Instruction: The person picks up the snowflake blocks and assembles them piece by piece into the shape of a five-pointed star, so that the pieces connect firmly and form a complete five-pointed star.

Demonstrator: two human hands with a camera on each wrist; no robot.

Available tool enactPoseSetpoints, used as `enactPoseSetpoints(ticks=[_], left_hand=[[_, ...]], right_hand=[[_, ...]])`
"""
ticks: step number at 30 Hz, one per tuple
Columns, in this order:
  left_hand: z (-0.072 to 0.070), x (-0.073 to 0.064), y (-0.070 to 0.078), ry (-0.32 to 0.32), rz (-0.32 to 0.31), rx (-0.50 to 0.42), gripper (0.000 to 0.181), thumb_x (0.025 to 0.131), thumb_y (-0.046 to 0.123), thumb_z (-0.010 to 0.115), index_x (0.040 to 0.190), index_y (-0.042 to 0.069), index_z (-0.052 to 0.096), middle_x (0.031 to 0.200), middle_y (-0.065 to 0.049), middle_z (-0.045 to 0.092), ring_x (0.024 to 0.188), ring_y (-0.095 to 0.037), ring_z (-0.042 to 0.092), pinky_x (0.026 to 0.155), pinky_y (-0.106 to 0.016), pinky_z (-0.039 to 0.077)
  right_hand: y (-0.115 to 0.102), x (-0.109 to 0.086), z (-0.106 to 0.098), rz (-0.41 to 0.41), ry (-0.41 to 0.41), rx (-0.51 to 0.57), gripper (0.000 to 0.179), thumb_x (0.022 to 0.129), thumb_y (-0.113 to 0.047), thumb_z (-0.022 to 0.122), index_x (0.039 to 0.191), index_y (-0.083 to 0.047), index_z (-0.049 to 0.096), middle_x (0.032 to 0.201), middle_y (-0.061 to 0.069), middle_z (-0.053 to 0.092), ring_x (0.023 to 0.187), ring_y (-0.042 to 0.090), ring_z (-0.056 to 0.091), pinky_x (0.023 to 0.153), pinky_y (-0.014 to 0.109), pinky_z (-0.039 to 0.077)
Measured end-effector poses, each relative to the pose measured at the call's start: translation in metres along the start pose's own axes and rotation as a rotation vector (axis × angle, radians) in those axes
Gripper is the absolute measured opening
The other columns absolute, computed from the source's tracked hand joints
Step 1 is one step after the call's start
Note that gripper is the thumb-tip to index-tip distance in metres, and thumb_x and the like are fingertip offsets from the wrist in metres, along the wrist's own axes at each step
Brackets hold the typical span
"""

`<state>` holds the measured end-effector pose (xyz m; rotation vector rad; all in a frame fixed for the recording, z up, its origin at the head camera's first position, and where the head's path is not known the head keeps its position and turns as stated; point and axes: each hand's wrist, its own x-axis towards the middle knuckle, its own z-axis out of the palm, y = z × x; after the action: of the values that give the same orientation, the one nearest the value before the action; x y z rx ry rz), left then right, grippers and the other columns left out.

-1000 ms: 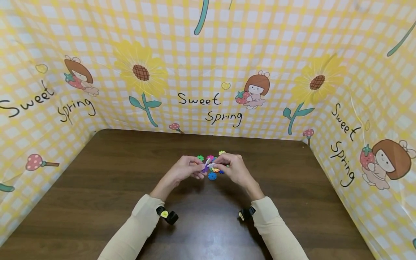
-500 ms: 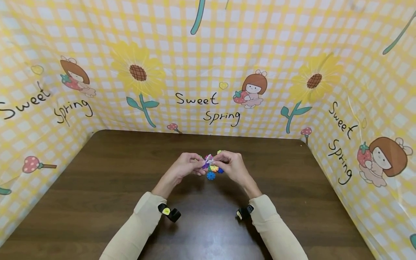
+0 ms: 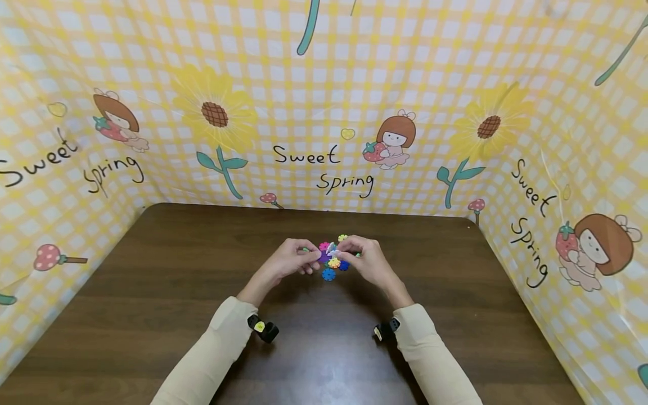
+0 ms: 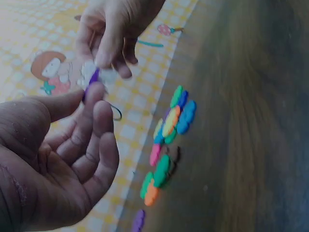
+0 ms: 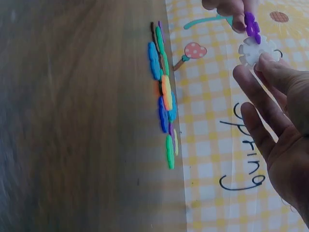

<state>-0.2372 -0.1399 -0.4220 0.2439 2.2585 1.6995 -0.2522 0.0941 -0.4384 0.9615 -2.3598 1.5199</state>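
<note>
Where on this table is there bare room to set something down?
Bare table lies between the left sleeve and the cloth, between the right sleeve and the cloth, and between the two sleeves. It's crowded around the coloured discs, where the left hand pinches a purple disc and the right hand a white disc.

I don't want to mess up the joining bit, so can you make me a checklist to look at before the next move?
1. Purple piece held: ok, the left hand pinches it.
2. White piece held: ok, the right hand pinches it.
3. The two pieces meeting: ok, they overlap in the right wrist view.
4. Slots pushed fully together: cannot tell, too small and blurry.
5. More pieces nearby: ok, a colourful group lies on the table.
6. A hand free to pick one up: not ok, both are busy holding pieces.
</note>
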Motion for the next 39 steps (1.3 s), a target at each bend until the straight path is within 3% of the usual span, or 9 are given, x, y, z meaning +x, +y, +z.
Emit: enactPoseSetpoints(ticks=[6,12,16,21,28,34,39], left_hand=[[-0.011,0.006,-0.013,0.028,-0.012,0.063,0.025,0.099,0.023,0.066,0.112,0.003,0.067,0.094,-0.019,0.072,0.079,-0.028,0.064,0.074,-0.041,0.054],[-0.022,0.010,-0.020,0.033,-0.011,0.120,0.024,0.098,0.023,0.068,0.112,0.005,0.066,0.101,-0.021,0.068,0.085,-0.033,0.060,0.074,-0.042,0.053],[-0.027,0.010,-0.022,0.059,0.016,0.199,0.021,0.096,0.021,0.070,0.109,0.005,0.066,0.099,-0.018,0.069,0.087,-0.035,0.063,0.071,-0.041,0.053],[-0.032,0.013,-0.030,0.098,0.038,0.325,0.024,0.094,0.020,0.073,0.110,0.005,0.066,0.098,-0.009,0.067,0.089,-0.027,0.061,0.073,-0.038,0.050],[-0.034,0.025,-0.041,0.136,0.031,0.488,0.031,0.091,0.018,0.076,0.118,0.009,0.065,0.109,-0.011,0.064,0.100,-0.028,0.059,0.086,-0.044,0.048],[-0.034,0.033,-0.045,0.141,0.035,0.585,0.043,0.091,0.019,0.076,0.130,0.010,0.061,0.105,-0.012,0.058,0.096,-0.028,0.053,0.082,-0.044,0.046],[-0.035,0.035,-0.047,0.179,-0.022,0.600,0.053,0.092,0.023,0.075,0.139,0.009,0.053,0.126,-0.020,0.047,0.106,-0.032,0.049,0.088,-0.048,0.046]], right_hand=[[0.008,-0.004,-0.016,0.064,0.030,-0.076,0.005,0.092,-0.012,0.072,0.095,-0.008,0.072,0.087,0.002,0.073,0.074,0.022,0.067,0.065,0.030,0.054],[0.016,-0.010,-0.029,0.129,0.103,-0.127,0.005,0.094,-0.012,0.071,0.096,-0.007,0.071,0.088,0.007,0.072,0.077,0.031,0.069,0.068,0.032,0.055],[0.024,-0.013,-0.037,0.176,0.149,-0.171,0.005,0.093,-0.010,0.072,0.096,-0.006,0.071,0.087,0.007,0.073,0.075,0.027,0.070,0.068,0.029,0.055],[0.034,-0.019,-0.048,0.285,0.180,-0.163,0.005,0.091,-0.008,0.074,0.095,-0.005,0.071,0.084,0.008,0.073,0.073,0.027,0.071,0.064,0.024,0.053],[0.043,-0.027,-0.064,0.451,0.222,-0.151,0.010,0.091,-0.008,0.074,0.098,-0.001,0.072,0.086,0.011,0.074,0.078,0.030,0.071,0.061,0.022,0.048],[0.046,-0.033,-0.071,0.577,0.251,-0.167,0.010,0.091,-0.008,0.073,0.097,0.000,0.072,0.086,0.011,0.073,0.080,0.033,0.071,0.057,0.023,0.048],[0.050,-0.037,-0.078,0.635,0.266,-0.166,0.010,0.092,-0.007,0.073,0.095,0.002,0.071,0.087,0.012,0.073,0.080,0.032,0.071,0.058,0.025,0.052]])
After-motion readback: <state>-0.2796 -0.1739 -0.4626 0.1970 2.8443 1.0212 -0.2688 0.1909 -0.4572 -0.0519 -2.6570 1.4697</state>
